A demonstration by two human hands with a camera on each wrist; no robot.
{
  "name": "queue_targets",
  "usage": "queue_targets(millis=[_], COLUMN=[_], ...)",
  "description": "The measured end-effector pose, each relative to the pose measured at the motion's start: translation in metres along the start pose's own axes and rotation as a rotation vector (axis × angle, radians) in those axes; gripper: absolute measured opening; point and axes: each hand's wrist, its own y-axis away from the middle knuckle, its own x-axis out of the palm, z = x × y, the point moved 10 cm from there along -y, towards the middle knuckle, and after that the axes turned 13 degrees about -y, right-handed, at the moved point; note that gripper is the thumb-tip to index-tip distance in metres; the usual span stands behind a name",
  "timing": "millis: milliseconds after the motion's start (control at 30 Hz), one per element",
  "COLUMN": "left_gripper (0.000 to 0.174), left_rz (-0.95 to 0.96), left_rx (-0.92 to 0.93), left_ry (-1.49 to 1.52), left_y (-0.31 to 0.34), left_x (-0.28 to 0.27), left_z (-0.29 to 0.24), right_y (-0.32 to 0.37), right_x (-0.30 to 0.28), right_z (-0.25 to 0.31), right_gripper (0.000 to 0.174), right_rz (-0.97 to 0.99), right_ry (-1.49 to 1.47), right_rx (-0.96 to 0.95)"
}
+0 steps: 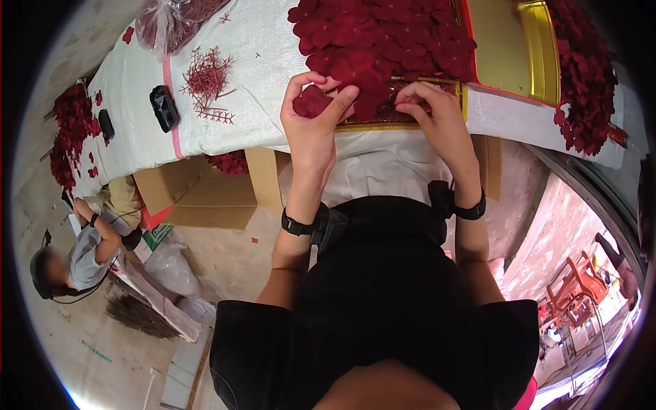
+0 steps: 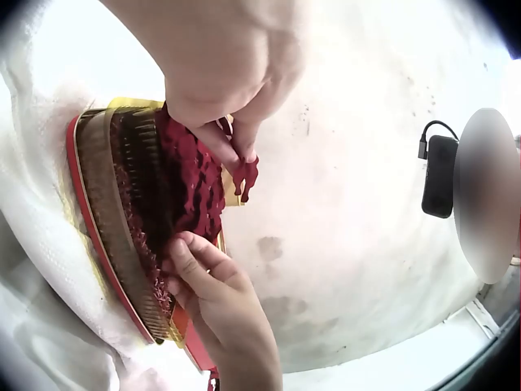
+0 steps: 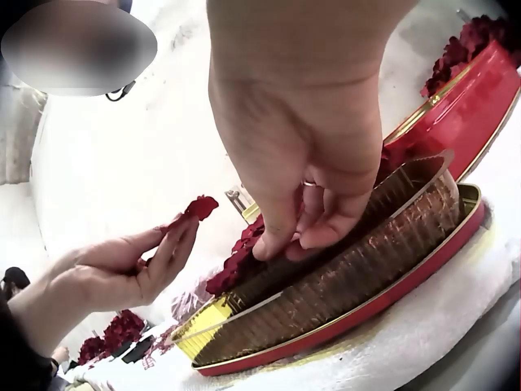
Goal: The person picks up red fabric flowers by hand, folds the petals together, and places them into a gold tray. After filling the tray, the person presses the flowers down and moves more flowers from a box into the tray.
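My left hand point(image 1: 311, 130) pinches a dark red artificial flower petal piece point(image 1: 309, 102) between thumb and fingers, also seen edge-on in the right wrist view. To its right, my right hand point(image 1: 441, 113) is at a clear ribbed plastic tray point(image 3: 366, 252) set in a red and gold tin lid. Thumb and fingertips come together at the tray's inner side; I cannot tell if something small is between them. Small reddish bits point(image 2: 159, 289) lie along the tray. A heap of dark red petal pieces point(image 1: 383, 41), several with tiny cross-shaped centres, spreads just beyond both hands.
A red tin box with gold inside point(image 1: 512, 48) stands at right, with more petals point(image 1: 584, 75) beyond. Small pink cross-shaped stems point(image 1: 207, 75), a black device point(image 1: 164, 108) and a plastic bag point(image 1: 167, 27) lie left. Below is an open cardboard box point(image 1: 212, 195); another person point(image 1: 89, 256) works at far left.
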Motion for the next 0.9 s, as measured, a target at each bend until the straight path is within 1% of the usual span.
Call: queue_targets(millis=[133,300,400,500,600,700,800,900], left_gripper=[0.033,0.033,0.033,0.034,0.034,0.034,0.034,0.034], left_rz=[0.021,0.003,0.014,0.03,0.042,0.022,-0.004,-0.002], left_rx=[0.06,0.063,0.069,0.056,0.082,0.165,0.254,0.303], left_ry=[0.002,-0.032,-0.022,0.001,-0.008,-0.083,-0.189,-0.226], left_y=[0.0,0.0,-0.001,0.001,0.003,0.004,0.007,0.008], left_x=[0.004,0.003,0.004,0.007,0.015,0.016,0.016,0.018], left_z=[-0.004,-0.007,-0.006,-0.006,-0.012,-0.017,-0.025,-0.028], right_y=[0.003,0.004,0.006,0.007,0.01,0.011,0.013,0.013], right_x=[-0.004,-0.005,-0.005,-0.009,-0.01,-0.012,-0.013,-0.011], right_z=[-0.004,-0.011,-0.011,0.007,0.024,0.048,0.05,0.053], right_gripper=[0.011,0.015,0.019,0.018,0.024,0.028,0.029,0.032], right_rz=[-0.025,-0.018,-0.009,-0.068,-0.178,-0.226,-0.286,-0.261], right_ry=[-0.186,-0.292,-0.434,-0.687,-0.727,-0.499,-0.414,-0.346], right_rx=[0.071,0.131,0.156,0.001,-0.078,-0.221,-0.219,-0.221])
